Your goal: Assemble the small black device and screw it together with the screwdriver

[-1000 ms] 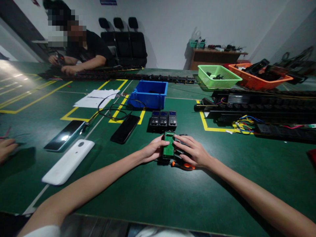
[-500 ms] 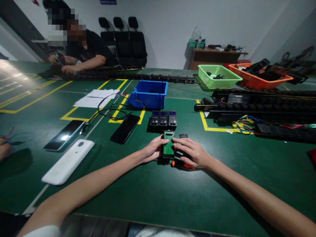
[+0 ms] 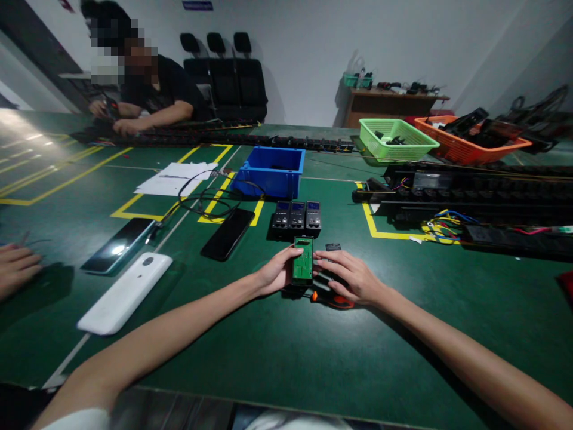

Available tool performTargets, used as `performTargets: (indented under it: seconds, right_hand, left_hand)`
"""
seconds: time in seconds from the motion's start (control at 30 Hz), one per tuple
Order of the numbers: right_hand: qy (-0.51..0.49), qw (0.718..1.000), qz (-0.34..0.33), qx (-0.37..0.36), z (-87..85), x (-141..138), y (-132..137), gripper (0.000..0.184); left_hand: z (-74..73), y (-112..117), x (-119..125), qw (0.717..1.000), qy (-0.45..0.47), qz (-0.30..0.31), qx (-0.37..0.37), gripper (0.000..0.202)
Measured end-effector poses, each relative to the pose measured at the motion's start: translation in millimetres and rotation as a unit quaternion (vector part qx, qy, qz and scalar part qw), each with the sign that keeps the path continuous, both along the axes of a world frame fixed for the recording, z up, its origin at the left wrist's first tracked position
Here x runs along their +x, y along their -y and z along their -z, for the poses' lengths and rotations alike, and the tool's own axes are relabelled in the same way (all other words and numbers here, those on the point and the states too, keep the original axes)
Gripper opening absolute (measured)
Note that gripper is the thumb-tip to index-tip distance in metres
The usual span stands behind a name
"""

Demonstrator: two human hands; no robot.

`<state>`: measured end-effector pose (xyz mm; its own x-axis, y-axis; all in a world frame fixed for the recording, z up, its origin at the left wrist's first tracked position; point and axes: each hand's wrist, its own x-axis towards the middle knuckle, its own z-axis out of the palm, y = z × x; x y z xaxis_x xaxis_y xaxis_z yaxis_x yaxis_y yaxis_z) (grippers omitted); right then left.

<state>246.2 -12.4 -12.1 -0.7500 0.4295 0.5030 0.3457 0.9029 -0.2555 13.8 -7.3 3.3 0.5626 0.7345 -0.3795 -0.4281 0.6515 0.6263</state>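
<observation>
My left hand (image 3: 276,272) grips the left side of a small green circuit board (image 3: 303,263) set in a black housing, held just above the green table (image 3: 286,358). My right hand (image 3: 349,276) rests beside the board's right edge, fingers curled and touching it. Under my right hand lies an orange-handled tool (image 3: 333,300). Three black modules with blue displays (image 3: 296,215) stand in a row just beyond the board. A small black part (image 3: 333,246) lies near my right fingertips.
A blue bin (image 3: 271,170), two dark phones (image 3: 227,233) (image 3: 119,245), a white device (image 3: 124,293), papers and a cable lie to the left. Green (image 3: 396,138) and orange (image 3: 470,140) baskets and long black strips with wires are on the right. Another person sits far left; a further hand (image 3: 15,269) rests at the left edge.
The green board has tilted up and shifted slightly left in my left hand. My right fingers have come off its top. The hand at the left edge has moved back into view.
</observation>
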Motion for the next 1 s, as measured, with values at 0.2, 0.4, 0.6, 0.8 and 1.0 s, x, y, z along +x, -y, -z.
performTargets:
  seconds: [0.2, 0.4, 0.6, 0.8, 1.0]
  right_hand:
    - [-0.003, 1.000, -0.001, 0.003, -0.6, -1.0, -0.1, 0.046]
    - [-0.004, 1.000, 0.000, 0.001, 0.4, -0.8, -0.3, 0.046]
    - [0.001, 1.000, 0.002, -0.007, 0.7, -0.3, 0.1, 0.048]
    - [0.009, 1.000, 0.004, -0.009, -1.0, -0.7, 0.4, 0.047]
    - [0.015, 1.000, 0.006, -0.007, 0.5, 0.2, 1.0, 0.046]
  left_hand:
    - [4.2, -1.8, -1.4, 1.000, 0.016, 0.014, -0.016, 0.030]
    - [5.2, -1.4, -1.4, 0.999, 0.020, 0.017, -0.021, 0.033]
    - [1.2, 0.4, 0.4, 1.000, 0.010, 0.011, -0.016, 0.031]
    - [0.0, -0.5, 0.6, 1.000, 0.009, -0.002, -0.010, 0.024]
    - [2.2, 0.2, 0.2, 0.999, 0.018, -0.028, 0.017, 0.025]
